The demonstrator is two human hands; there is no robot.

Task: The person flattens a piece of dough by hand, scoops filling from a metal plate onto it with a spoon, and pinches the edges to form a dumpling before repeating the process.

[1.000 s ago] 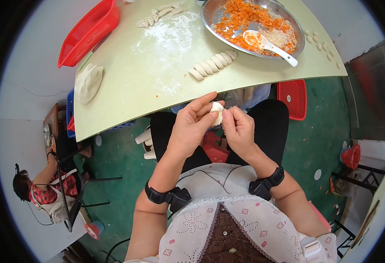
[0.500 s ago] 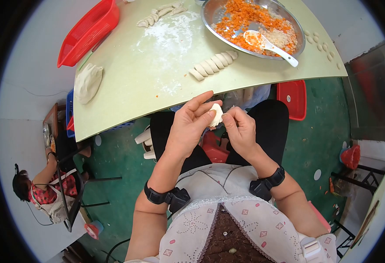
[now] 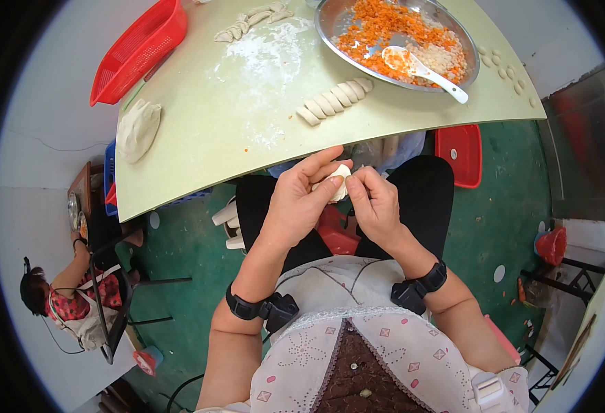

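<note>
1. Where the two bare hands meet, a small, pale dough piece (image 3: 341, 184) is held above the lap, just outside the near edge of the worktop (image 3: 199, 148).
2. Left hand (image 3: 292, 206): grip closed on the dough piece, thumb on its upper face and fingers behind; the index finger extends beyond it.
3. Right hand (image 3: 378, 206): thumb and forefinger closed in a pinch at the dough's right edge. The contents of the dough, if any, cannot be told.
4. Points of risk (judged): an uneven or overly hard pinch could tear the dough where it is thin; a loosened left grip could drop it onto the lap or floor, since no worktop lies beneath.
5. Beyond the hands, a slanting row of dough slices (image 3: 333, 102) lies closely set; soft faces in contact could stick together.
6. Farther right, a metal basin (image 3: 328, 38) holds chopped orange and pale pieces. A white spoon (image 3: 432, 73) rests in it, handle projecting over the rim; a sleeve or forearm catching that handle could flick food out.
7. At left, a large dough lump (image 3: 139, 131) lies near a red perforated basket (image 3: 140, 51); a seated co-worker (image 3: 85, 296) is well apart.
</note>
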